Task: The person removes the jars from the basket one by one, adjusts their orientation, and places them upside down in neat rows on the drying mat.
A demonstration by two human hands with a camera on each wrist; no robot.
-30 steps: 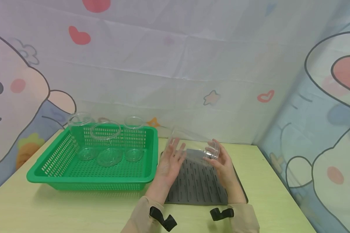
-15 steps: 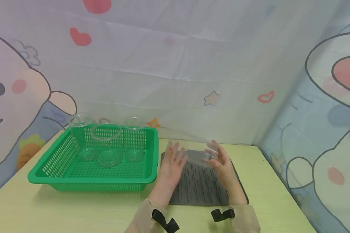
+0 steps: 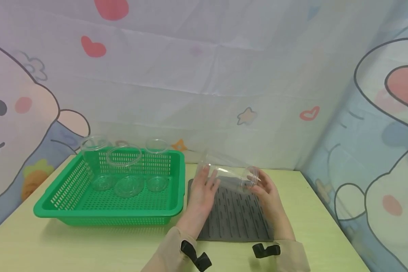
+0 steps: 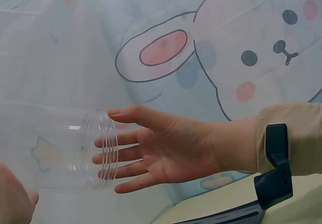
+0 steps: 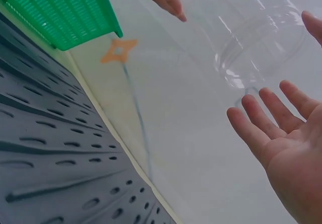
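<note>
Shifts the clear jar (image 3: pixel 227 172) slightly rightward above the grey mat (image 3: pixel 236 221) between straight left fingers (image 3: pixel 200 179) and outstretched right fingers (image 4: pixel 135 183), apparently re-angling rather than setting down.

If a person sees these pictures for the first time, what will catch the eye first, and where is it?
The bright green basket at the left on the table would probably catch it first, with three clear containers standing inside. Next is the clear jar, tilted between the left hand and right hand, near the grey mat. Large cartoon animals appear on both sides of the backdrop.
</note>
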